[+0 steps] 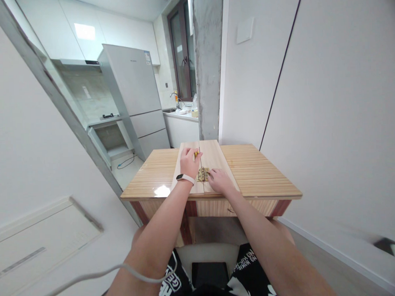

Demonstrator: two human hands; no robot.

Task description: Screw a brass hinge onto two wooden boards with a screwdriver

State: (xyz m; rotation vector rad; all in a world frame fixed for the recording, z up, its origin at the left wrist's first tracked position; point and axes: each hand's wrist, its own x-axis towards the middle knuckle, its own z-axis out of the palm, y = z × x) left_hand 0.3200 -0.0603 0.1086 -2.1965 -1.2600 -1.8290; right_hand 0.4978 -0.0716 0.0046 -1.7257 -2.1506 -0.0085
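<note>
Two pale wooden boards (213,154) lie side by side on the table, their long edges meeting at a seam. Across that seam, near the front, sits a brass-coloured hinge (202,174) with holes in its leaves. My left hand (188,162), wearing a light wristband, is closed above the left board. Between its fingertips shows a small yellow-and-black object (197,154), mostly hidden, perhaps a tool handle. My right hand (220,181) rests on the right board, its fingers closed at the hinge's right leaf. Whether they also pinch something small, I cannot tell.
The striped wooden table (263,173) has a drawer front below its near edge. A grey cable (101,272) crosses by my left forearm. Beyond stand a silver refrigerator (133,85) and a sink counter (182,129). A white wall (329,117) is close on the right.
</note>
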